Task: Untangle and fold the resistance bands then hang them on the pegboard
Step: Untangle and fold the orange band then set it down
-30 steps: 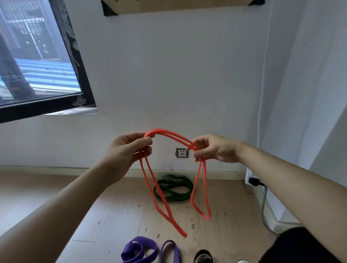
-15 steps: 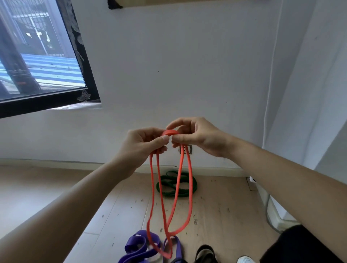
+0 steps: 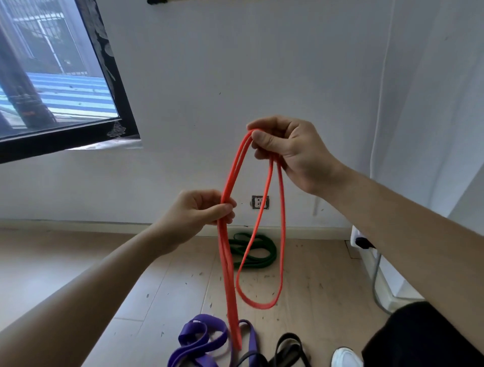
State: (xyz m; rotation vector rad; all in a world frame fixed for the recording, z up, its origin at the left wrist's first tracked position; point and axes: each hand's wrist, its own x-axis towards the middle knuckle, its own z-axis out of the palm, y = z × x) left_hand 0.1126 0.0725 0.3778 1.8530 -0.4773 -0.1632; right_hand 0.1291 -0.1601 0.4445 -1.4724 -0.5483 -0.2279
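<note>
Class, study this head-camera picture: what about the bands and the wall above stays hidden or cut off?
1. The pegboard: head view, the top edge leaves only a dark corner; no pegs show.
2. The orange band: its top fold is buried under the right hand's curled fingers.
3. The purple band and black band: cut off by the bottom edge, so any tangle is unclear.

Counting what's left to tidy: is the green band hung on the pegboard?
No, the green band lies coiled on the floor by the wall, behind the held orange band.
</note>
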